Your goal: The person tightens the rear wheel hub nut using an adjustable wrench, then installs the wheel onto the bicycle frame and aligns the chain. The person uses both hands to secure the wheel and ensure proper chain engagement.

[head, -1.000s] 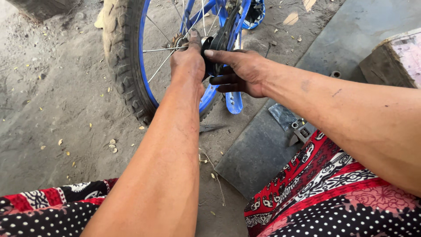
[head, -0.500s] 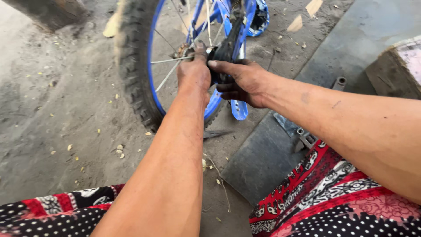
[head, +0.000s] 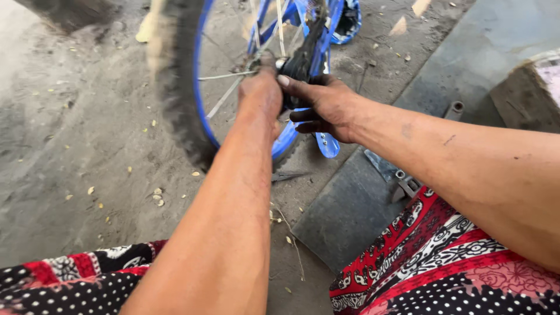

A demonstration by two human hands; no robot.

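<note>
Left hand (head: 261, 93) pinches at the hub of the blue-rimmed bicycle wheel (head: 192, 99) standing on the dirt floor (head: 76, 151), while the right hand (head: 326, 108) closes around the dark frame part (head: 303, 55) beside it, apparently working the axle fitting, which likely needs steady bracing.

Blue rim (head: 204, 111), black tyre (head: 175, 87) (dusty); red-black patterned cloth (head: 443, 256).

1. No packages, labels, signs or screens show anywhere in this view.
</note>
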